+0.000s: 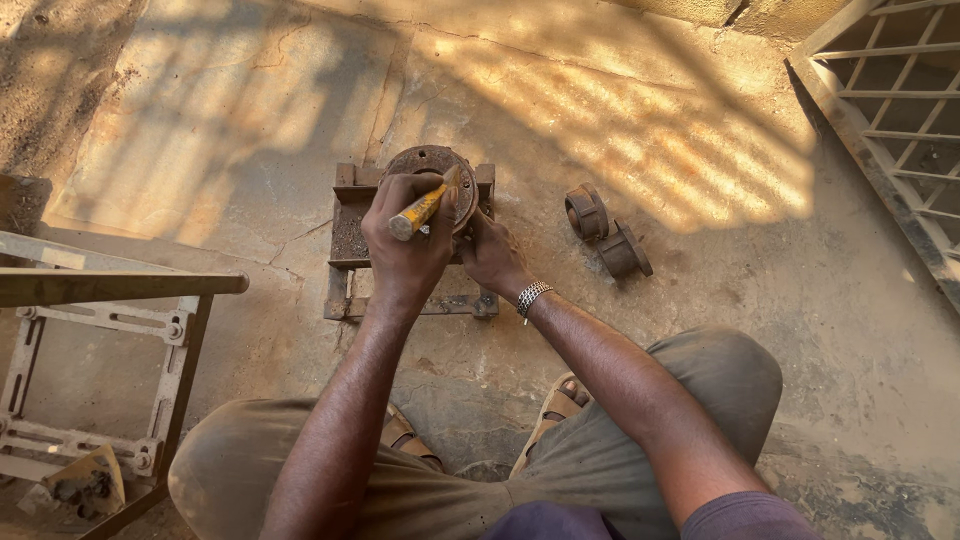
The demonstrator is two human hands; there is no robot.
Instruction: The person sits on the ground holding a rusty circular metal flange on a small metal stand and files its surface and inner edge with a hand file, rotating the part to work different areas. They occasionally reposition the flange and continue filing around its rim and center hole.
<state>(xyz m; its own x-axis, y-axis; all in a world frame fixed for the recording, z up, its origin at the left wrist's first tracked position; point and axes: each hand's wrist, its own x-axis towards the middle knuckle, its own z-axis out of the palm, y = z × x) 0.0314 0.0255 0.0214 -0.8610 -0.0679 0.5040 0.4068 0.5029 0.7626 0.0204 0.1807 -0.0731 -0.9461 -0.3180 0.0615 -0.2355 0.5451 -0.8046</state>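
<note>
The left hand (405, 245) is closed around a yellow-handled tool (425, 208) whose far end lies across a rusty round metal part (432, 165). That part sits on a dirty metal frame (350, 235) on the concrete floor (700, 300). The right hand (490, 252) (a metal bracelet (532, 297) at its wrist) rests against the part's near edge, fingers curled; whether it grips anything I cannot tell. Two smaller rusty pieces (607, 232) lie near on the right.
</note>
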